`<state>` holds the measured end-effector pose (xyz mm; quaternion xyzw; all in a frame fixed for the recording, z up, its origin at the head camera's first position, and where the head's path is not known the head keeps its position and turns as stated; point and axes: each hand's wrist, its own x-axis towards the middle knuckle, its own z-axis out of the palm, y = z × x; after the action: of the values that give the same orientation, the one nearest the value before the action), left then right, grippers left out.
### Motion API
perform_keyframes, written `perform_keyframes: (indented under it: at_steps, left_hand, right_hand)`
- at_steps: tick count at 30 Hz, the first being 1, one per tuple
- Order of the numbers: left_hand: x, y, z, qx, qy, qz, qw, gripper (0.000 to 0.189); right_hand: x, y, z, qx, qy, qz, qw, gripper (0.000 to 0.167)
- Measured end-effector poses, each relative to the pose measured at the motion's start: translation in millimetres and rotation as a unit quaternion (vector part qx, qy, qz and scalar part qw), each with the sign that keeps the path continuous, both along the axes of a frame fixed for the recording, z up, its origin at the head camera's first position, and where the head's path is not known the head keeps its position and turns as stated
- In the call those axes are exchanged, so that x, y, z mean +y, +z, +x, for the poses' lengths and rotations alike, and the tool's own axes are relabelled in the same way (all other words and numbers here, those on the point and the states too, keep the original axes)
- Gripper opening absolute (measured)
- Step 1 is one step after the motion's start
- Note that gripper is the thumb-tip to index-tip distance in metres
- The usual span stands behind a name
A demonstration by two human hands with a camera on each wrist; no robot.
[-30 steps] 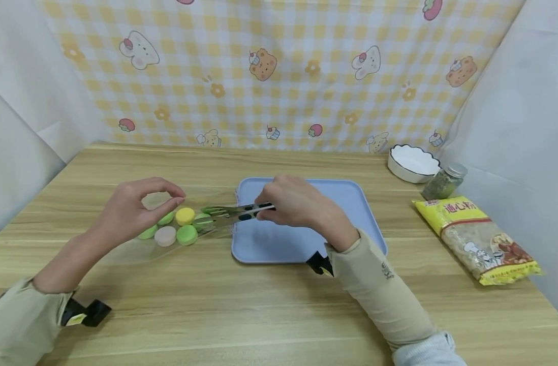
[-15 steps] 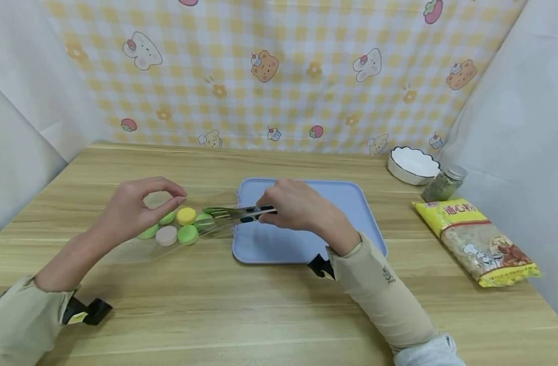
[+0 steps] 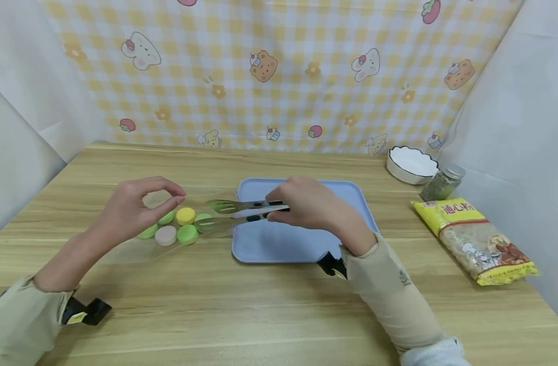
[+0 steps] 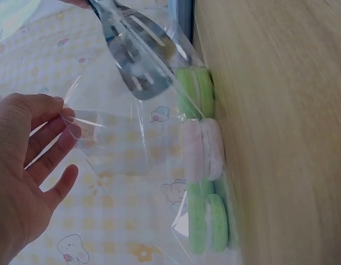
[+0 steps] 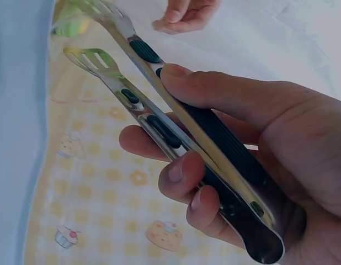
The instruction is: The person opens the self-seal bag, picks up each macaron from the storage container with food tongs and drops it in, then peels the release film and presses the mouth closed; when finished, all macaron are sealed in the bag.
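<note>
Several macarons lie in a clear plastic bag [image 4: 112, 124] on the wooden table: a yellow macaron [image 3: 185, 216], a pink macaron [image 3: 165, 236] and green ones, such as the green macaron [image 3: 187, 234] at the front. My left hand [image 3: 128, 211] pinches the bag's upper film between thumb and index finger, lifting it. From the right, my right hand [image 3: 311, 203] grips metal tongs [image 5: 209, 127] with dark handle pads. The two tong arms stand apart, their slotted tips at the bag's mouth beside the rightmost green macaron [image 3: 203, 221]. Nothing shows between the tips.
Under the right hand lies a blue tray [image 3: 279, 248], its left edge by the bag's mouth. At the right are a white scalloped dish [image 3: 412, 165], a jar of dried herbs [image 3: 442, 183] and a yellow pasta bag [image 3: 477, 241]. A checked curtain [image 3: 288, 101] hangs behind.
My right hand has shifted a little to the right with the tongs. Their arms have spread wider, and the tips have drawn back slightly. The left hand keeps its place.
</note>
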<state>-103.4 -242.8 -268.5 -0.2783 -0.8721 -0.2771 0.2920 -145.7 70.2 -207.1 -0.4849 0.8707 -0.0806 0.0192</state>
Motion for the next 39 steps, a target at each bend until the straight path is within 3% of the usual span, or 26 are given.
perform_keyframes:
  at_steps: [9,12,15,20,28,34,39]
  left_hand:
    - [-3.8,-0.4,2.9,0.032,-0.010,0.004,0.9994,0.028]
    - [-5.3,-0.3,4.3,0.039,-0.005,0.005,0.9992,0.029]
    - [-6.3,-2.5,4.4,0.046,0.000,0.002,0.9990,0.027]
    - [-6.6,-6.2,4.0,0.050,0.006,-0.001,0.9987,0.029]
    - [-2.2,-9.5,2.4,0.039,0.004,0.007,0.9992,0.031]
    - [1.8,-9.4,0.1,0.037,0.000,0.008,0.9993,0.030]
    - [5.8,-9.5,-3.5,0.036,-0.002,0.004,0.9993,0.030]
  right_hand:
    - [68,11.9,11.8,0.003,-0.009,-0.028,0.9995,0.023]
    - [100,16.8,15.8,0.000,-0.058,-0.030,0.9979,0.027]
    - [133,19.1,16.7,0.029,-0.110,-0.027,0.9931,0.029]
    - [181,16.9,5.1,0.074,-0.165,-0.037,0.9829,0.025]
    - [232,19.3,-12.6,0.019,-0.299,0.039,0.9533,0.031]
    - [249,15.4,-18.6,0.018,-0.329,0.060,0.9424,0.030]
    - [258,10.0,-21.7,-0.007,-0.338,0.060,0.9393,0.026]
